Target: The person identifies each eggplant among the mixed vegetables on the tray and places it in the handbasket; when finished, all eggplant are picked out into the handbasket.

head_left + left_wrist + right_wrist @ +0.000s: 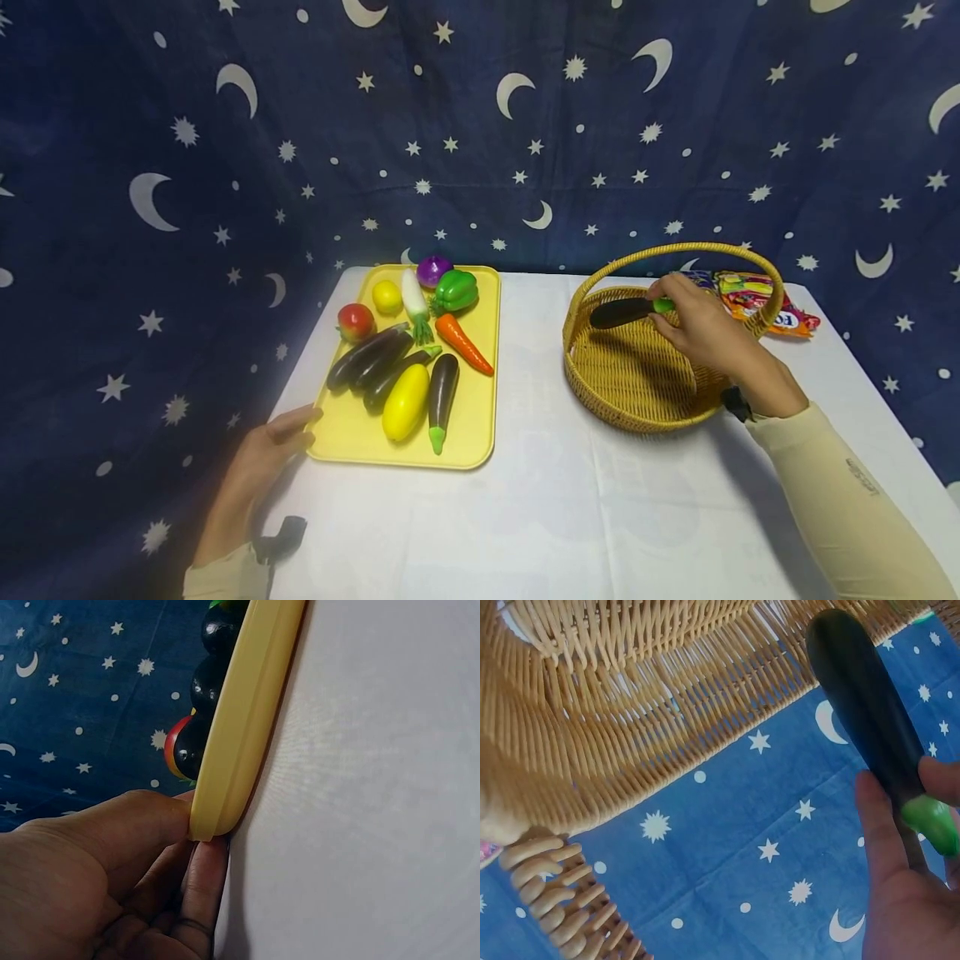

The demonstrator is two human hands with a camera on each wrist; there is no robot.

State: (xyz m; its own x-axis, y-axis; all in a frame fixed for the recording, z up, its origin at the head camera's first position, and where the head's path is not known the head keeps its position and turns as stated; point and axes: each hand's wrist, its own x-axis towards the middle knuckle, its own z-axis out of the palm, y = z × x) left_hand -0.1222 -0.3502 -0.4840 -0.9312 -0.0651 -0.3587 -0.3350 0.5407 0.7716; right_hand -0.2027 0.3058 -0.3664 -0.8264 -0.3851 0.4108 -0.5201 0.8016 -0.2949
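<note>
My right hand pinches a dark eggplant near its green stem end, with thumb and fingers on either side. The eggplant hangs over the wicker basket, under its arched handle; its dark end points left. In the right wrist view the eggplant shows whole, close by the woven wall. At the near left corner of the yellow tray, my left hand grips the rim. The left wrist view shows the thumb against the tray's side and a finger at its underside.
On the tray lie several more eggplants, a yellow oval fruit, a carrot, a white radish, a green pepper, a purple onion, a lemon and a red mango. Colourful packets lie behind the basket.
</note>
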